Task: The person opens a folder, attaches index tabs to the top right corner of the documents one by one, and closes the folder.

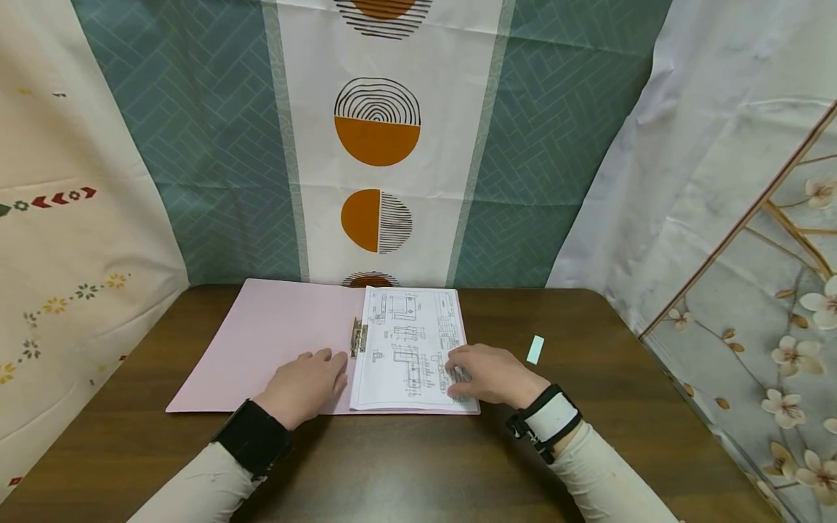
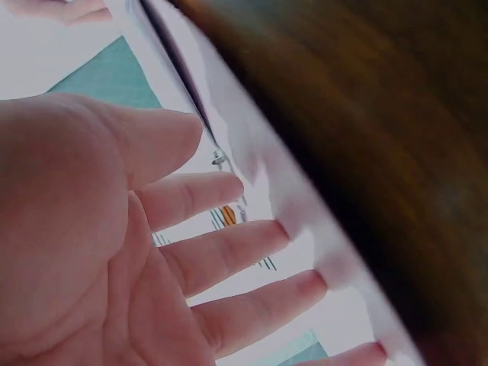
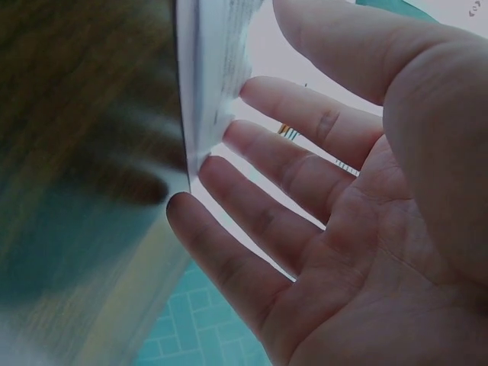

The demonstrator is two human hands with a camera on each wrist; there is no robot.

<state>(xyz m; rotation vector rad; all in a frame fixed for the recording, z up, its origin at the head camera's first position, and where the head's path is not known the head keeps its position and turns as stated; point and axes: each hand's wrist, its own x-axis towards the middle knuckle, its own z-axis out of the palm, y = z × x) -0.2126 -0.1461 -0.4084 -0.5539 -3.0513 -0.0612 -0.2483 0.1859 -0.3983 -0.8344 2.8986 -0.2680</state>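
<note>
At lower centre, the left hand [image 1: 304,385] is touching the folder [image 1: 281,327], the right hand [image 1: 489,374] the papers [image 1: 386,378], both relaxed. Light, limp papers are probably handling best by their edges.

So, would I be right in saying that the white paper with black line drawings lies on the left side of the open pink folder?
Not quite: the white paper with black line drawings lies on the right side of the open pink folder, as the head view shows.
</note>
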